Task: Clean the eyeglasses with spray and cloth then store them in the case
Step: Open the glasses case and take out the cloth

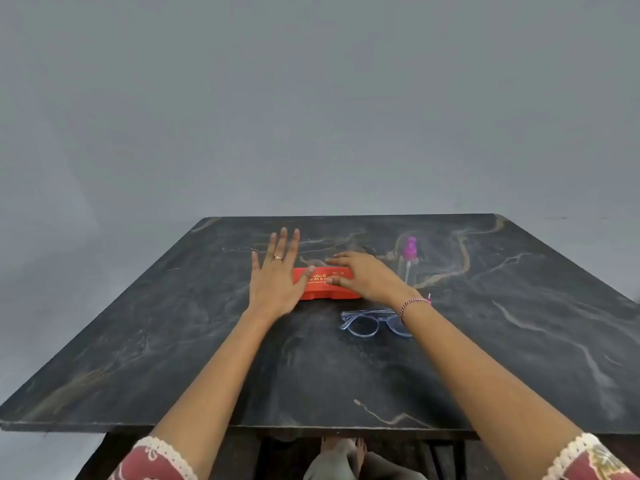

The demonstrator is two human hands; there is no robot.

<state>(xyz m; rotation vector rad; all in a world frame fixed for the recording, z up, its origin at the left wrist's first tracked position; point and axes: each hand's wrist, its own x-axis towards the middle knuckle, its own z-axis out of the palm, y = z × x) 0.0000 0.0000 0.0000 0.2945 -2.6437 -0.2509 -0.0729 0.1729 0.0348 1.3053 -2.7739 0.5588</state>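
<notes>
An orange glasses case point(323, 292) with gold lettering lies shut in the middle of the dark marble table point(173, 341). My left hand point(277, 278) is spread flat with its thumb touching the case's left end. My right hand point(363, 275) rests on the case's right half, fingers on its lid. Blue clear-framed eyeglasses point(374, 322) lie on the table just in front of the case, partly under my right wrist. A clear spray bottle point(408, 261) with a pink nozzle stands behind my right hand. No cloth is visible.
The table's far edge meets a plain grey wall point(311, 98). Beyond the near table edge, bare feet point(343, 448) show on the floor below.
</notes>
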